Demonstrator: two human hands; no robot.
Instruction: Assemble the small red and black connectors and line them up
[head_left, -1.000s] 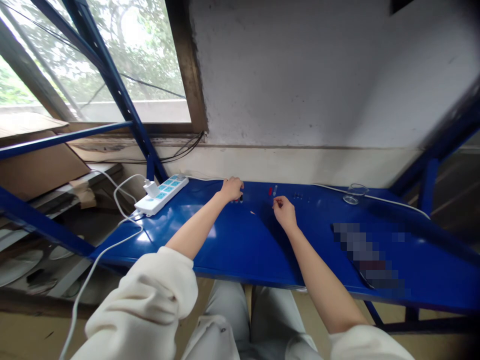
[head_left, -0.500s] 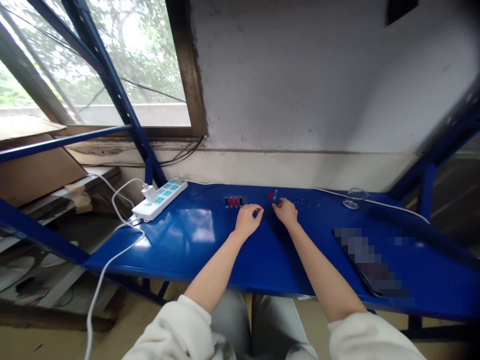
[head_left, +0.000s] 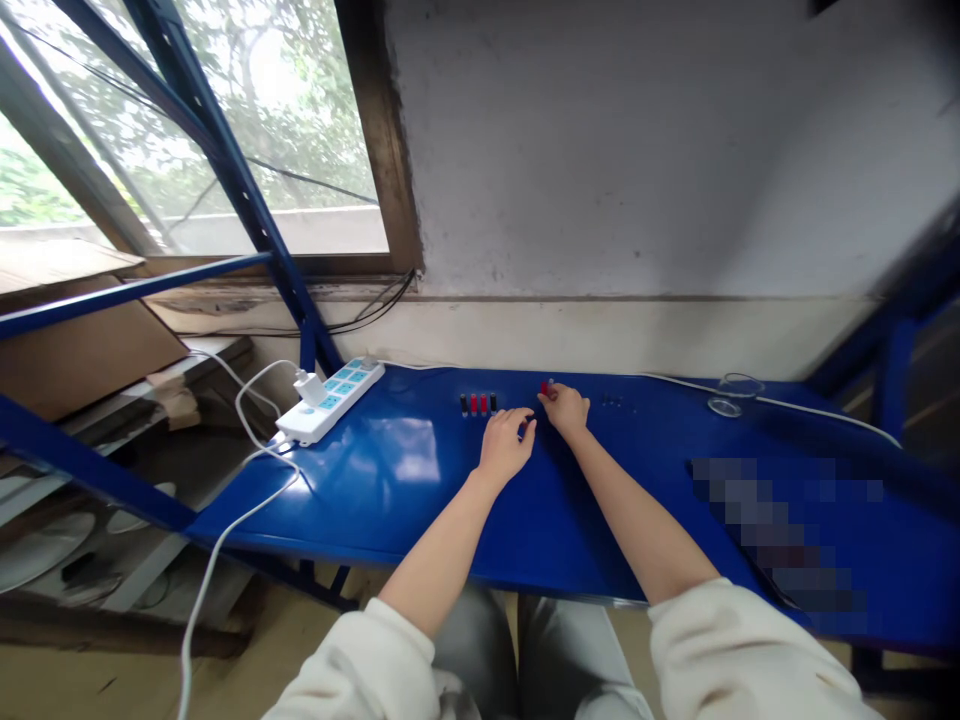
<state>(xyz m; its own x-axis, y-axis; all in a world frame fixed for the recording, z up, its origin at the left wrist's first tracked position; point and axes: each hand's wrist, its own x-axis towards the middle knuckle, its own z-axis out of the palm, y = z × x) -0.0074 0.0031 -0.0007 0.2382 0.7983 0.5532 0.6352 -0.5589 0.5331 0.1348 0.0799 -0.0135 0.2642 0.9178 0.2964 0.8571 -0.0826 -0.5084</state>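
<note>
My right hand (head_left: 565, 410) is at the back middle of the blue table, fingertips closed around a small red cylinder (head_left: 545, 387). The fingers partly cover this piece and a clear bit beside it. My left hand (head_left: 505, 442) hovers low over the table with fingers curved, thumb apart and nothing visible between them. Just behind and left of it, several small cylinders stand in a short row: a black one (head_left: 463, 405) and another black one (head_left: 493, 403) at the ends, red ones (head_left: 478, 404) between. Their exact kind is too small to make out.
A white power strip (head_left: 330, 402) with a plugged-in adapter lies at the left on the blue table (head_left: 360, 510). Tiny clear pieces (head_left: 611, 400) lie right of my right hand. Further right are a clear round container (head_left: 724, 407), a white cable (head_left: 825, 418) and a blurred-out dark flat object (head_left: 772, 530).
My right hand has reached forward slightly, and its fingers now close on the red cylinder that stood apart before. The left hand stays near the row, its fingers a little more spread. The view has shifted slightly.
</note>
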